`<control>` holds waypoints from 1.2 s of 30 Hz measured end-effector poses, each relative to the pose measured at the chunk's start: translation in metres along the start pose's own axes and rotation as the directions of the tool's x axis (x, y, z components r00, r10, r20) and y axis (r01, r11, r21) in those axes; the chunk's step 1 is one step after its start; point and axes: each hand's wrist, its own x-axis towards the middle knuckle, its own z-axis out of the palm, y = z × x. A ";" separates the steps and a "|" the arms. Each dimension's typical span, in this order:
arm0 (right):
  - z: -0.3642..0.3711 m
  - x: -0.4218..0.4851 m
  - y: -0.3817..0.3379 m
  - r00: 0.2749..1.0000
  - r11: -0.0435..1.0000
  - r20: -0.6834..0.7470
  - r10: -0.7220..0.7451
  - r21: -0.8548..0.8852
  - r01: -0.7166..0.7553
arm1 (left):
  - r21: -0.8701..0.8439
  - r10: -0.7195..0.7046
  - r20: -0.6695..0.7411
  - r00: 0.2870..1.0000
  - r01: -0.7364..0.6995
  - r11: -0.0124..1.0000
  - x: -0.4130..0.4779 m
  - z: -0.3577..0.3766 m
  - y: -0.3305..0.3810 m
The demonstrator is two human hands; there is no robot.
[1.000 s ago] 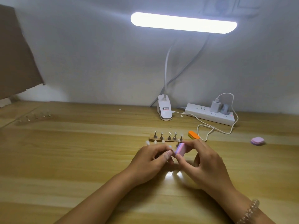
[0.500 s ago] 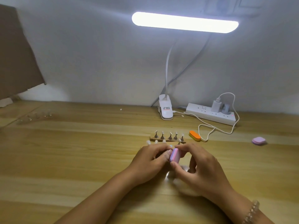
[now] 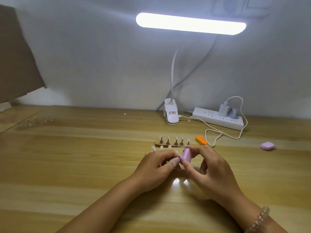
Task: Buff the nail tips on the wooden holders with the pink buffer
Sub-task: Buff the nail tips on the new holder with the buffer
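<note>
Buffer (image 3: 186, 155): held on edge just above the surface (image 3: 67, 165), between the left hand (image 3: 156, 167) and the right hand (image 3: 210, 167), in front of the near holder (image 3: 148, 152) and its tips (image 3: 161, 147). The step is judged to be mid-buffing. Short, light strokes are advised, with the flat face laid along the tip, not a corner.
Right hand: the buffer is pinched top and bottom by forefinger and thumb, and the other fingers are curled loosely beneath. A bracelet (image 3: 260, 219) is worn at the wrist. A lighter pinch would let the block rock with the tip's curve.
Left hand: the fingers are curled and the thumb tip is set just beside the buffer. Whether a tip is pinched there cannot be told, as that spot is hidden. Bracing close under the tip is advised, so that it is not flexed or popped off its stand.
Near holder: largely hidden behind the left hand, with three pale tips seen above the knuckles.
Far holder (image 3: 158, 145): set just behind, with five more tips on small stands. Which are already buffed cannot be told.
Orange block (image 3: 201, 140): laid at the far holder's right end and not wanted here.
Lilac pad (image 3: 267, 146): well apart to the right.
Lamp (image 3: 191, 23), power strip (image 3: 218, 121): set at the wall. Glare is thrown under the hands, so sheen is best checked by tilting.
</note>
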 end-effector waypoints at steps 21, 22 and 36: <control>0.000 -0.002 -0.002 0.999 0.999 0.032 0.038 0.010 -0.038 | -0.178 -0.022 -0.022 1.000 0.018 0.984 0.001 0.003 -0.003; 0.001 -0.002 -0.003 0.999 0.999 0.035 0.041 0.025 -0.042 | -0.200 -0.027 -0.022 0.999 0.022 0.979 0.001 0.003 -0.003; 0.000 0.002 0.000 0.996 0.991 0.031 0.089 0.100 -0.092 | -0.162 -0.035 -0.010 0.999 0.033 0.986 0.002 0.003 -0.006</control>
